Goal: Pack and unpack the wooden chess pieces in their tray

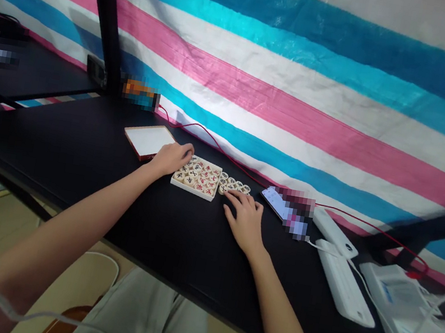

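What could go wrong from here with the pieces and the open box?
The loose round cream pieces sit right beside the white square box; the right hand could knock some out of line. The left hand is at the box's far left corner, so a push there might shift the box into them. The red cable runs close behind and might snag.

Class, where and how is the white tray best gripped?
Probably grip the white tray by its near and far walls, one hand on each, from front and back: loose pieces crowd its right wall. It is open and filled with round pieces, so keep it level.
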Demonstrator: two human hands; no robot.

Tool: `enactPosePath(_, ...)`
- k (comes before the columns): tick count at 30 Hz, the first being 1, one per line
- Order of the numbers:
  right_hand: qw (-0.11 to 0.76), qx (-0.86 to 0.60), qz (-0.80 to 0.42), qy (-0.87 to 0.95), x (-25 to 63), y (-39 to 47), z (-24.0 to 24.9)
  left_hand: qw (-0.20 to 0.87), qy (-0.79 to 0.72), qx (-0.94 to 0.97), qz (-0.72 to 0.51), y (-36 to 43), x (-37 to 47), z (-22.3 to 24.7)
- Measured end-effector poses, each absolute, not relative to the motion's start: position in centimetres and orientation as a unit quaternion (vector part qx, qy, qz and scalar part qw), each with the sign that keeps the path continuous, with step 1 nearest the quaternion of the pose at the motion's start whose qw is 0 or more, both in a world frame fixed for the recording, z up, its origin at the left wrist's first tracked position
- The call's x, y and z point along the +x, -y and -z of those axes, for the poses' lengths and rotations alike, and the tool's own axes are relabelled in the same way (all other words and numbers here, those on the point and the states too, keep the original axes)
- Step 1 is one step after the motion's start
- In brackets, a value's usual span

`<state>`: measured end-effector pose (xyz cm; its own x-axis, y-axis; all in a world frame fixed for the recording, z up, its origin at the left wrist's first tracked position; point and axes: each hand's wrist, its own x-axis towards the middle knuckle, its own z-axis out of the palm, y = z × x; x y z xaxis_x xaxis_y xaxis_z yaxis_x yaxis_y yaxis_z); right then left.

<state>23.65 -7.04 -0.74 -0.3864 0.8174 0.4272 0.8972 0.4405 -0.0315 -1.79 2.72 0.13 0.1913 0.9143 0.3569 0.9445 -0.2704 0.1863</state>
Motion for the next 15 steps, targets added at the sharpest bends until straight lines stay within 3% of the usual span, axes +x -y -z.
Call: enactPosePath(15, 0.182, -0.502, 0.070, 0.843, 23.29, 7.05, 0.53, 0.036, 0.604, -0.770, 0.204, -2.55, -1.65, -0.27)
